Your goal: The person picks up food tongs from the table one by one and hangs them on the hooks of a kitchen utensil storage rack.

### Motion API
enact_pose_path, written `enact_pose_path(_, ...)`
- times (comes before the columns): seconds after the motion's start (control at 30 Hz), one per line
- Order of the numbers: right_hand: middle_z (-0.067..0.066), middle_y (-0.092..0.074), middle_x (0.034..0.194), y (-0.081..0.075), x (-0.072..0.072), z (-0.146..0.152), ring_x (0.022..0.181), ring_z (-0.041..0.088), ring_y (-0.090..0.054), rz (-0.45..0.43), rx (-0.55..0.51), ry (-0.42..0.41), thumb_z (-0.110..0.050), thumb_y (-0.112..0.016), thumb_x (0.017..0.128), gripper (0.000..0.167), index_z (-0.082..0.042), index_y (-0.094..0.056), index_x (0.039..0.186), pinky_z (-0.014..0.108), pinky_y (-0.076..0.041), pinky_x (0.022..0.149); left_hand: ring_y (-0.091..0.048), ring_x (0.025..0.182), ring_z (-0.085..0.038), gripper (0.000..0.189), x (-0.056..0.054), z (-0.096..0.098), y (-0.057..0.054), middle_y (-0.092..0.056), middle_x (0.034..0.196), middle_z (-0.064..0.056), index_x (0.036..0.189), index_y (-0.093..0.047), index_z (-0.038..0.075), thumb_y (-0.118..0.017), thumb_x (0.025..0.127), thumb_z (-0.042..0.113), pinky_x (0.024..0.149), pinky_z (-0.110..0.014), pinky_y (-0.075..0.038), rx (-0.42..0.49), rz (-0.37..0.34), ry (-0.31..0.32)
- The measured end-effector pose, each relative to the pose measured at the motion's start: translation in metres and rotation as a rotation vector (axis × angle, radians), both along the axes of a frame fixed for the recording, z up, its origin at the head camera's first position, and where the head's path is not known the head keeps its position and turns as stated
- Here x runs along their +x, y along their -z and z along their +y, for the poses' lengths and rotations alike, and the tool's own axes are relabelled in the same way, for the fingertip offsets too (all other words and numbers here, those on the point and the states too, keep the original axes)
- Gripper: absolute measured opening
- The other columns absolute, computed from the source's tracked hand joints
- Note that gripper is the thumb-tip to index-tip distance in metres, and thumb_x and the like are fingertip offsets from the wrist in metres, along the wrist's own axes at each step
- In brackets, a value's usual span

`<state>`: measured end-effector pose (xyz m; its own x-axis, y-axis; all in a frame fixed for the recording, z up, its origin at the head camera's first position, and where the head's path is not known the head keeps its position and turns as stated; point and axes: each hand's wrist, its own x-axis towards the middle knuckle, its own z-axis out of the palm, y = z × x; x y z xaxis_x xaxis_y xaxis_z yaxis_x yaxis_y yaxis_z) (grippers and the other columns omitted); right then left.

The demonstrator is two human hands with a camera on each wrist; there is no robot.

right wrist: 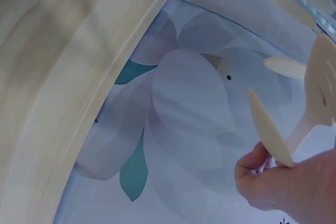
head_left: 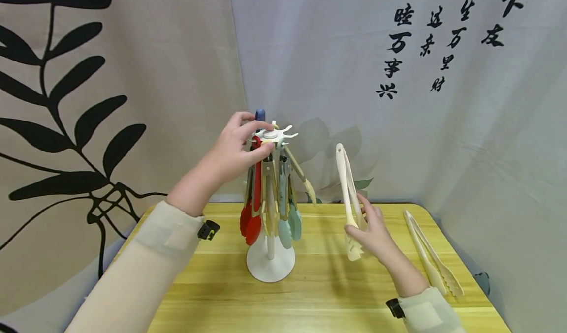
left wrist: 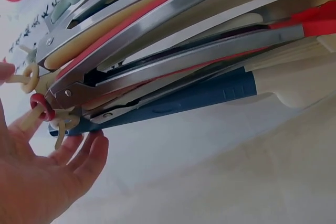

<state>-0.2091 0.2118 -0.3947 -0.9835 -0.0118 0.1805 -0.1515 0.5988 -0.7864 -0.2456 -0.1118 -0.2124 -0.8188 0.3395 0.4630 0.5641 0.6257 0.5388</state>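
Observation:
A white rotating utensil rack (head_left: 271, 269) with prongs at its top stands on the table. My left hand (head_left: 236, 143) grips the rack's top, thumb in front and fingers over the prongs. From the prongs hang red tongs (head_left: 253, 227), light blue tongs (head_left: 284, 232) and a blue-handled utensil (left wrist: 210, 90). In the left wrist view some fingers lie beside the blue handle. My right hand (head_left: 375, 229) holds cream tongs (head_left: 343, 175) near their heads, the joined end pointing up. One slotted tong head (right wrist: 320, 87) shows in the right wrist view.
Another pair of cream tongs (head_left: 425, 254) lies on the right side of the wooden table (head_left: 212, 293). Just behind the table hangs a cloth backdrop (head_left: 310, 52) with leaves and writing. A yellowish utensil (head_left: 305, 178) sticks out rightward from the rack.

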Motion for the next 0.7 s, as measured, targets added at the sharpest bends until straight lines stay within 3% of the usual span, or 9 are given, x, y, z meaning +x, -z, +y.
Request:
enact_pose_path(0.27, 0.018, -0.036, 0.12, -0.004, 0.0, -0.014, 0.105, 0.032, -0.041, 0.124, 0.011, -0.008, -0.012, -0.073, 0.077, 0.09, -0.015, -0.022, 0.15, 0.051, -0.044, 0.085, -0.053, 0.105, -0.032, 0.034, 0.001, -0.001, -0.004, -0.035, 0.132, -0.007, 0.12, -0.062, 0.025, -0.062, 0.088, 0.038, 0.09, -0.044, -0.049, 0.025, -0.083, 0.025)
enact_pose_path(0.43, 0.016, -0.034, 0.125, -0.007, 0.004, -0.024, 0.105, 0.027, -0.041, 0.222, -0.002, -0.004, -0.013, -0.076, 0.074, 0.095, -0.023, -0.021, 0.151, 0.044, -0.045, 0.081, -0.059, 0.103, -0.031, 0.034, -0.001, -0.002, -0.003, -0.035, 0.132, -0.007, 0.12, -0.063, 0.025, -0.063, 0.088, 0.037, 0.089, -0.041, -0.051, 0.053, -0.098, 0.041)
enact_pose_path(0.7, 0.013, -0.032, 0.128, -0.009, 0.008, -0.04, 0.115, 0.025, -0.037, 0.326, -0.028, -0.037, -0.011, -0.078, 0.073, 0.099, -0.03, -0.02, 0.15, 0.054, -0.042, 0.089, -0.058, 0.103, -0.031, 0.036, -0.002, -0.003, -0.001, -0.035, 0.133, -0.01, 0.121, -0.064, 0.022, -0.063, 0.088, 0.036, 0.092, -0.043, -0.049, 0.077, -0.089, 0.053)
